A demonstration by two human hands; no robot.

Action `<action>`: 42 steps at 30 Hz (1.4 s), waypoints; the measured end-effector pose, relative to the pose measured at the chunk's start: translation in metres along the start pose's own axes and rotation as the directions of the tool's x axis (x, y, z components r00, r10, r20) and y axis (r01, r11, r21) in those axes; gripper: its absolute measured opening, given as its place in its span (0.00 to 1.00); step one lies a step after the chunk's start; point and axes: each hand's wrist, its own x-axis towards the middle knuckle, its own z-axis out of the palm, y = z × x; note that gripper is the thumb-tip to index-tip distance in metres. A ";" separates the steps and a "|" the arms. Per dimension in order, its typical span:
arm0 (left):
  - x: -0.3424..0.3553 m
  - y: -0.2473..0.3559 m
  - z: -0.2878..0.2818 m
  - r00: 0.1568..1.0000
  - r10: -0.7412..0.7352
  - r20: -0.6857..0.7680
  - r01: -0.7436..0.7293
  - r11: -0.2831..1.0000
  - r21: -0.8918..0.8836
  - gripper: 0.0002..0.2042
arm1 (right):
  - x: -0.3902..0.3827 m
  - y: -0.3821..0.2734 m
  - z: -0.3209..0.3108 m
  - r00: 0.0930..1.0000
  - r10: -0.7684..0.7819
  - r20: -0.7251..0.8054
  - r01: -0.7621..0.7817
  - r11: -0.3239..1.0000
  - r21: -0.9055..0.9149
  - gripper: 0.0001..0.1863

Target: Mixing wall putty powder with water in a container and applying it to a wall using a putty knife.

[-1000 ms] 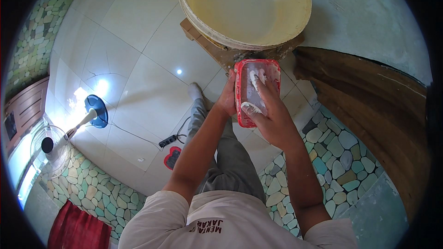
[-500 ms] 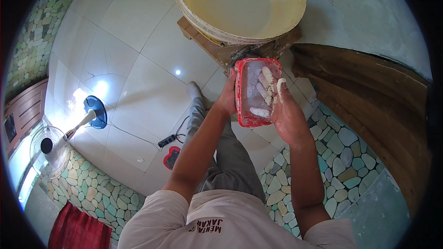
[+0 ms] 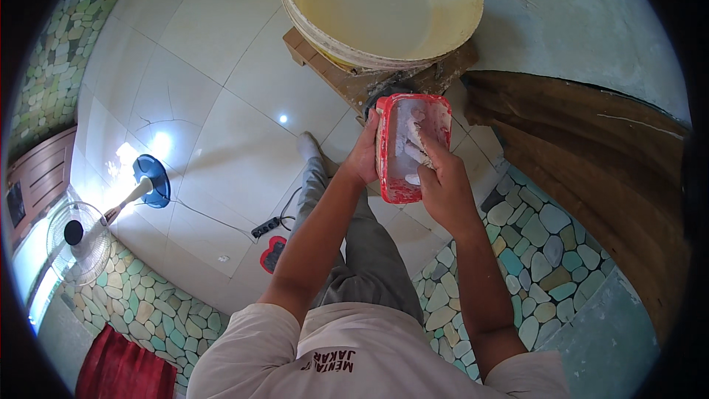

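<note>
My left hand [image 3: 362, 154] grips the left side of a rectangular, clear plastic tub with a red rim [image 3: 399, 193], smeared with white residue. Pale white paste or wet powder [image 3: 402, 129] shows inside it. My right hand [image 3: 445, 183] reaches over the tub's right side, back of the hand up. Its fingers are stretched into the tub, apart and coated white; their tips partly blend with the paste. The tub is held up just short of a large round cream bucket [image 3: 329, 41].
The bucket holds cloudy pale liquid and stands on a wooden stand [image 3: 325, 66]. A brown sheet [image 3: 569, 125] hangs or leans at the right. Left on the tiled floor are a standing fan [image 3: 77, 235], a black power strip [image 3: 266, 227] with cables and a red-edged heart-shaped item [image 3: 274, 253].
My right hand has turned from palm up to back up, its coated fingers now pointing into the tub. My left hand keeps hold of the tub in nearly the same place.
</note>
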 end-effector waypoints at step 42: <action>-0.002 0.024 0.002 0.998 0.011 -0.060 -0.003 0.992 0.127 0.42 | 0.013 -0.025 0.023 0.988 -0.085 0.132 0.146 0.799 -0.584 0.23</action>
